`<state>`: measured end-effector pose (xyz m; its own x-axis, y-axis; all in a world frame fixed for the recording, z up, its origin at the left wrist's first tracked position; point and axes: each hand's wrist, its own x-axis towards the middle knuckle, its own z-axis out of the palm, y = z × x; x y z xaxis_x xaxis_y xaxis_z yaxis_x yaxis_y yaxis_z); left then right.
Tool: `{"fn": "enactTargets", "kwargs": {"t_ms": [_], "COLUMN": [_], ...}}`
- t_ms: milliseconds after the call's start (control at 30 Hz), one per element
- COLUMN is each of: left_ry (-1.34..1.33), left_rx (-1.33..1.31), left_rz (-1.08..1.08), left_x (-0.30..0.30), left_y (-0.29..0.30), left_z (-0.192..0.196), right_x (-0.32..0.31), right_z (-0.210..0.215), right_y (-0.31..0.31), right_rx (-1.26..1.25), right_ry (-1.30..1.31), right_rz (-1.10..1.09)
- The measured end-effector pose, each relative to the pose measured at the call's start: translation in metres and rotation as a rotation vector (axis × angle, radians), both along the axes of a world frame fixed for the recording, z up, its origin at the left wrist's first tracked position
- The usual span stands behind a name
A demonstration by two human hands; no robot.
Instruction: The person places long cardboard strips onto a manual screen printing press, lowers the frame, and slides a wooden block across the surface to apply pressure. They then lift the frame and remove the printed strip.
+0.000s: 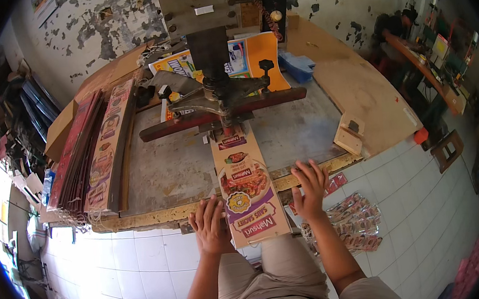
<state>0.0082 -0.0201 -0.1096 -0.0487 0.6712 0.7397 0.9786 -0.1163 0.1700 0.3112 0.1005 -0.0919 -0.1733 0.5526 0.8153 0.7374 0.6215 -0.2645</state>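
Where the press (212, 61) overhangs, the printed card (248, 183) is hidden — far end only.

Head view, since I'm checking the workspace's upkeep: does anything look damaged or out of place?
Yes: the wall behind the press is damaged, its paint flaked in dark patches. Printed packets also lie, oddly, on the floor, not on the worktable.

I made out upside-down white lettering on purple panels of the long beige card (248, 186), similar print on the stacked cards (109, 144), and large letters on the colourful sheet (240, 58).
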Motion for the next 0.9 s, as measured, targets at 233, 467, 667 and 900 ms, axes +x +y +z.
{"fn": "enactTargets", "kwargs": {"t_ms": [233,467,667,900], "left_ry": [-0.028,-0.041,0.008,0.006], "left_rx": [0.010,0.034,0.049,0.056], "left_rz": [0.005,0.004,0.015,-0.003], "left_x": [0.007,0.007,0.005,0.004], "left_y": [0.002,0.003,0.006,0.006], "left_z": [0.006,0.001,-0.002,0.000], "right_x": [-0.020,-0.009,-0.011,-0.015], "right_z": [-0.032,-0.033,-0.031,-0.032], "right_y": [0.010,0.002,0.003,0.003], "right_rx": [0.113,0.027,0.048,0.045], "right_ry": [0.136,0.073,0.079,0.113], "right_rz": [-0.046,-0.024,-0.026,-0.020]}}
